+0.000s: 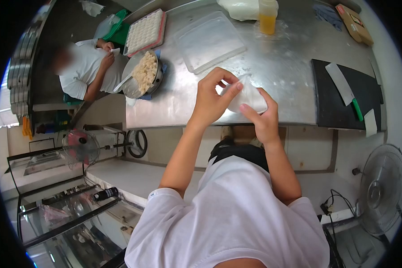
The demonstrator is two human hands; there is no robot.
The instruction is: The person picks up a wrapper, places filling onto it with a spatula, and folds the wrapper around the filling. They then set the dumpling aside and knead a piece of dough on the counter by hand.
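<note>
A small stack of thin white wrappers (249, 99) is held up over the near edge of the steel table. My right hand (265, 117) supports it from the right, its thumb pressed on the near face. From the other side, my left hand (213, 94) pinches the upper edge of the wrappers between thumb and index finger. Just beyond my hands lies a shallow clear plastic tray (209, 42) on the metal surface.
To the left stands a bowl of pale filling (144, 75) with a spatula, near a tray of white pieces (146, 32). A co-worker (91, 67) sits there. A cleaver (340, 85) lies on the black board (324, 105) at right. A jug of yellow liquid (267, 22) stands behind.
</note>
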